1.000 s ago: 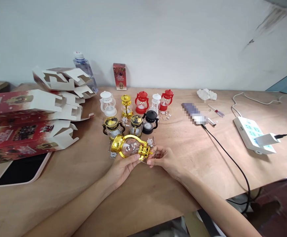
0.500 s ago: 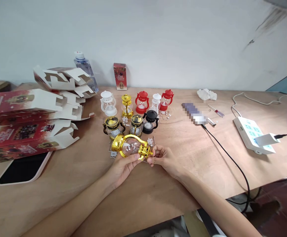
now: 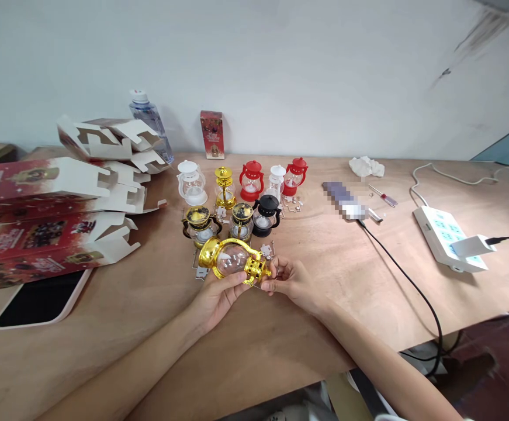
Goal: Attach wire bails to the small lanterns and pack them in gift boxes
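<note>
Cradles the gold lantern (image 3: pixel 232 259) from beneath in the left hand (image 3: pixel 217 298), fingers curled up around its clear globe. Keeps it tipped on its side just above the wooden table (image 3: pixel 346 263), right in front of the cluster of small lanterns (image 3: pixel 241 196). Pinches at its ornate end with the right hand (image 3: pixel 293 283), fingertips closed, perhaps on a thin wire, too fine to tell. Leaves red boxes (image 3: pixel 48 234) stacked well to the left.

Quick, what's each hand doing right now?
Left hand: closed around the gold lantern, held on its side.
Right hand: fingertips pinched at the lantern's top end.
</note>
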A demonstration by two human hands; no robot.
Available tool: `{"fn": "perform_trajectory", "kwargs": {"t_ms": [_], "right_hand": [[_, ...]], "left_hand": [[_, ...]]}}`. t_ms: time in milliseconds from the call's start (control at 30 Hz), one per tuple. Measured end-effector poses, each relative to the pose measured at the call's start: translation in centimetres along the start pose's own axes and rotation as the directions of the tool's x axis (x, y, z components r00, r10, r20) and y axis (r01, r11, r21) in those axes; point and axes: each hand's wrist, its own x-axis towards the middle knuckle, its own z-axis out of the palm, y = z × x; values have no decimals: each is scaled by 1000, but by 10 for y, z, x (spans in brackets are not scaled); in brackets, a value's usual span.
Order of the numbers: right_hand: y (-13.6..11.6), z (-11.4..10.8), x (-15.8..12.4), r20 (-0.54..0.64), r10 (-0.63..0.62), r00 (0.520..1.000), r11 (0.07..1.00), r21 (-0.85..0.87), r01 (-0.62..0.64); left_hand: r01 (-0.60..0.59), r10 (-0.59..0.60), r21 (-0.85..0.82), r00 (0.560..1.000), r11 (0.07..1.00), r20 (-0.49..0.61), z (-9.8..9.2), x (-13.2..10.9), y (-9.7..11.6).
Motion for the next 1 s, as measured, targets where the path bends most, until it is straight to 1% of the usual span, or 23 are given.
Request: {"fn": "perform_trajectory", "kwargs": {"t_ms": [167,333,567,733,867,1000], "right_hand": [[0,2,-1,-3,-23,1000,999,23,23],[-1,1,-2,-4,-19,1000,1000,9,19],[-7,-3,-3,86,62,994,998,22,-64],[-5,-5,-3,108,82,991,996,35,-86],[-4,-5,-2,101,54,993,998,20,-56],[-2,-5,-2,85,4,996,999,-53,0]], "left_hand": [[5,-4,-20,1000,1000,11,3,1,2],[5,-5,-23,1000,1000,14,2,-1,2],[22,-22,-8,999,1000,32,1,0,0],[17,-17,-10,999,1000,40,1,0,-1],[16,-16,-13,999,1000,32,0,-2,0],[18,-18,-5,1000,1000,5,2,-2,1]]}}
